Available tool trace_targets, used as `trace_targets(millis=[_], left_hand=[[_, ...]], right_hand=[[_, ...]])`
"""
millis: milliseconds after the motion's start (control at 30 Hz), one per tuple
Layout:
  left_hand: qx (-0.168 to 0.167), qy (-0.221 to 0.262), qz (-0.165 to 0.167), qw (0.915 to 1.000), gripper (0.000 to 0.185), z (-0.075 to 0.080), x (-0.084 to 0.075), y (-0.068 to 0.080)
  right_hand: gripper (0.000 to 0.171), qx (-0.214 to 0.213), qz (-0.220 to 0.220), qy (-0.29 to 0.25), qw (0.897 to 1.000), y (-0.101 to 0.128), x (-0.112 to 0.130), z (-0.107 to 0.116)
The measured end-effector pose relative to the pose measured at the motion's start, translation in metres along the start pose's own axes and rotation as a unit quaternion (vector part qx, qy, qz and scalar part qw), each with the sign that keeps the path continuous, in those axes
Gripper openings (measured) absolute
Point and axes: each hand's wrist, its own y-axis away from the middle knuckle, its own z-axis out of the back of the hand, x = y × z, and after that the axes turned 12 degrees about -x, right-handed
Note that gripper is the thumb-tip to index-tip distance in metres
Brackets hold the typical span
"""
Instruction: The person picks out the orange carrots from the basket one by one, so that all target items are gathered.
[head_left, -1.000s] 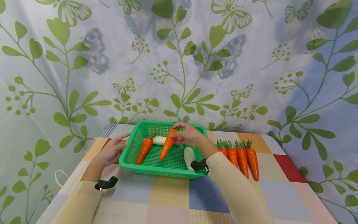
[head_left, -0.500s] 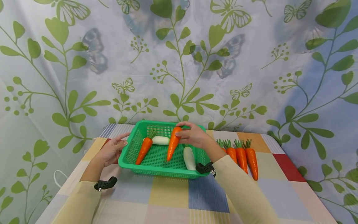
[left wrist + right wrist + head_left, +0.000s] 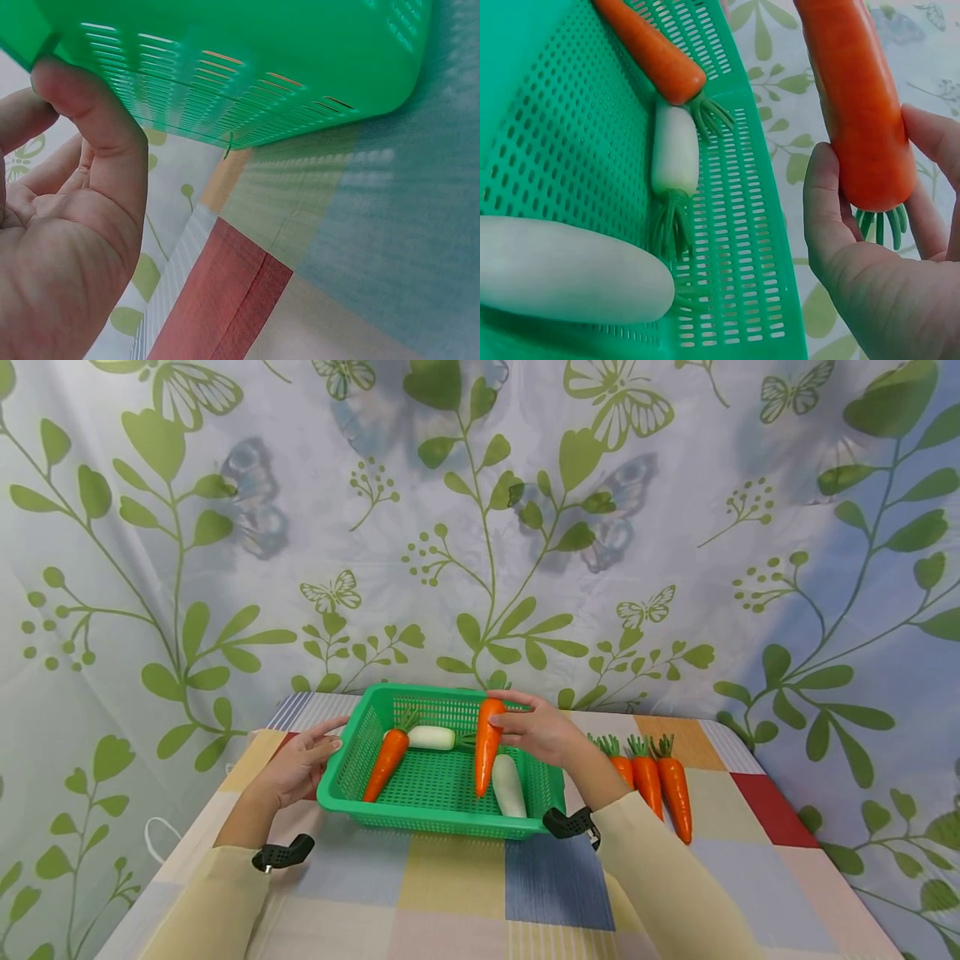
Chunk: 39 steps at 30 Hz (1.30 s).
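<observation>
Right hand (image 3: 536,728): grip closed around 1 glossy orange carrot with green leaf stalks (image 3: 489,742), thumb on one side and fingers on the other, near the leafy end. The held carrot is raised over the right part of a green, rectangular, perforated plastic basket (image 3: 442,823), its pointed tip directed down toward the person.

Left hand (image 3: 298,770): at the basket's left side, fingers extended and loose, thumb tip touching the outer wall; nothing is seen wrapped in the fingers.

Basket contents: 1 orange carrot with green leaf stalks (image 3: 387,765) lies along the left side, beside 1 short white radish (image 3: 432,738) set lengthwise near the far wall. 1 longer smooth white radish (image 3: 510,787) lies at the right, close to the held carrot in the head view.

To the right of the basket, on a multicoloured patchwork tablecloth (image 3: 453,881), at least 3 further orange carrots (image 3: 677,795) lie side by side, leaves away from the person; the right arm partly covers the row. Behind hangs a pale curtain with green leaf and butterfly print (image 3: 480,543).
</observation>
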Motion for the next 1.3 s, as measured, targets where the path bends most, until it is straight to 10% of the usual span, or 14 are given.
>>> trace_targets(millis=[1300], left_hand=[[-0.008,-0.005,-0.001,1.0,0.067,-0.001,0.001,-0.001]], right_hand=[[0.058,-0.093,0.084,-0.056,0.991,0.065,-0.01,0.098]])
